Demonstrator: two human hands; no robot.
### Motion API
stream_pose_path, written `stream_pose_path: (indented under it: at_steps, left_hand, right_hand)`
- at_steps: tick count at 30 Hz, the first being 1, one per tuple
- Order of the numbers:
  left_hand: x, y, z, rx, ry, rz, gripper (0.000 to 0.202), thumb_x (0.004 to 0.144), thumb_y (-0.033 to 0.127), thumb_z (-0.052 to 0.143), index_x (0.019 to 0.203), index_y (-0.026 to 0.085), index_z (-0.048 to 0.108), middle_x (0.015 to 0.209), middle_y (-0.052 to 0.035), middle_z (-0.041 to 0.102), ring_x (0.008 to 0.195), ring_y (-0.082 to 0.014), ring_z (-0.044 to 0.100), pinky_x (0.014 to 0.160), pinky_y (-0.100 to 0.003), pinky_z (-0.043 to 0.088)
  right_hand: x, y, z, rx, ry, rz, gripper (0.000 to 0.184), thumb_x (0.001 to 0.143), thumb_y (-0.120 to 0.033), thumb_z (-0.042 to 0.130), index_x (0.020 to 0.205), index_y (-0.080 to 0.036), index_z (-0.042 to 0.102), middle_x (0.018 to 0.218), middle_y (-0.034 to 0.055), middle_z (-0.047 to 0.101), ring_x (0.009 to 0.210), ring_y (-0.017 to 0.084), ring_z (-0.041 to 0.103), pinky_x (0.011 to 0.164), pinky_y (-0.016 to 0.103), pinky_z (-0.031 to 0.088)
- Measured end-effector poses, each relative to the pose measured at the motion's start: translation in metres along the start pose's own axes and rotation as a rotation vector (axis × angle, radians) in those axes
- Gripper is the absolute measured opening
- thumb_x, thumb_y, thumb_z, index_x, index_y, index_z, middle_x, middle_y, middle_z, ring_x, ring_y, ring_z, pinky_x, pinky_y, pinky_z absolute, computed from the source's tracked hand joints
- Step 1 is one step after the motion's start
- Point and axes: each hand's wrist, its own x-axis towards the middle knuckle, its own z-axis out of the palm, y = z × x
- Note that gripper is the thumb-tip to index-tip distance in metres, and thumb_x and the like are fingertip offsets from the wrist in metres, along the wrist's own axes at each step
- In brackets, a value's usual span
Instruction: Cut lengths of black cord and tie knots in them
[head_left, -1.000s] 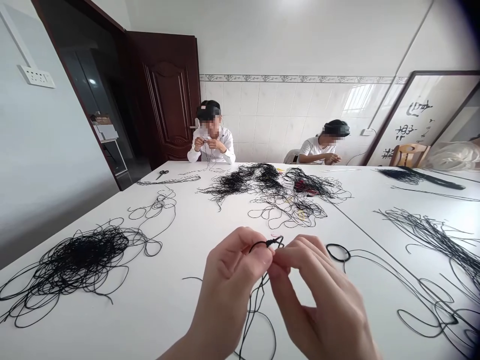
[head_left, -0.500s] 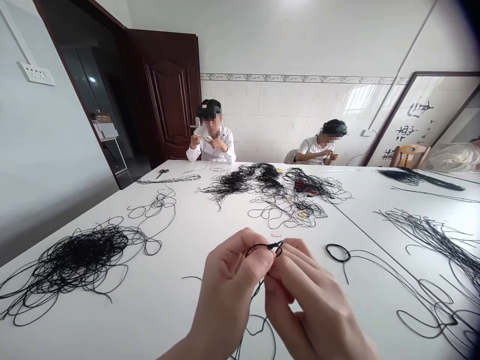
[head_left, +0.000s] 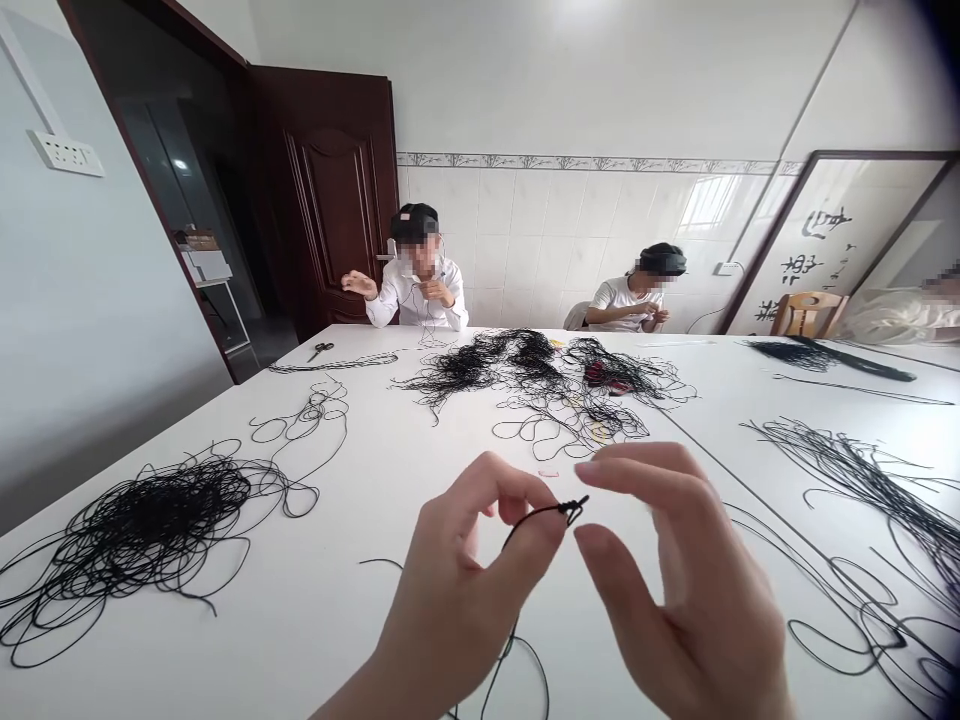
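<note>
My left hand (head_left: 457,590) pinches a thin black cord (head_left: 536,518) between thumb and forefinger, with a small knot (head_left: 572,510) sticking out past the fingertips. The cord's lower length hangs down behind the hand to the white table (head_left: 300,640). My right hand (head_left: 679,580) is just to the right of the knot, its thumb and fingers apart and holding nothing. A small pink piece (head_left: 548,473) lies on the table just beyond my hands.
Tangled black cord heaps (head_left: 150,510) (head_left: 525,375) lie to the left and ahead, with more strands (head_left: 847,480) to the right. Scissors (head_left: 320,351) lie at the far left. Two co-workers (head_left: 416,280) (head_left: 626,300) sit across the table, handling cord.
My right hand has let go of the knot and moved right, its fingers spreading apart. My left hand keeps the cord. The far co-worker's hand has swung out to the side.
</note>
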Motion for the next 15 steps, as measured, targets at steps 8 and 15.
stream_pose_path:
  at_steps: [8,15]
  left_hand:
    - [-0.004,0.001,0.002,0.104,0.083,0.114,0.012,0.084,0.023,0.064,0.072,0.025,0.063,0.073,0.0000,0.054,0.071,-0.0170,0.046,0.063,-0.028,0.037]
    - [0.000,0.007,-0.008,0.018,-0.097,-0.018,0.001,0.076,0.024,0.058,0.077,0.024,0.059,0.079,0.0004,0.055,0.081,-0.0191,0.046,0.075,-0.031,0.036]
  right_hand:
    - [0.004,-0.001,-0.003,0.092,-0.027,0.000,0.022,0.091,0.001,0.050,0.101,-0.017,0.057,0.088,0.0030,0.058,0.086,0.012,0.056,0.072,0.027,0.050]
    - [0.004,0.001,-0.002,0.124,-0.030,-0.003,0.026,0.091,0.004,0.050,0.100,-0.019,0.058,0.086,0.0025,0.059,0.086,0.013,0.058,0.071,0.028,0.051]
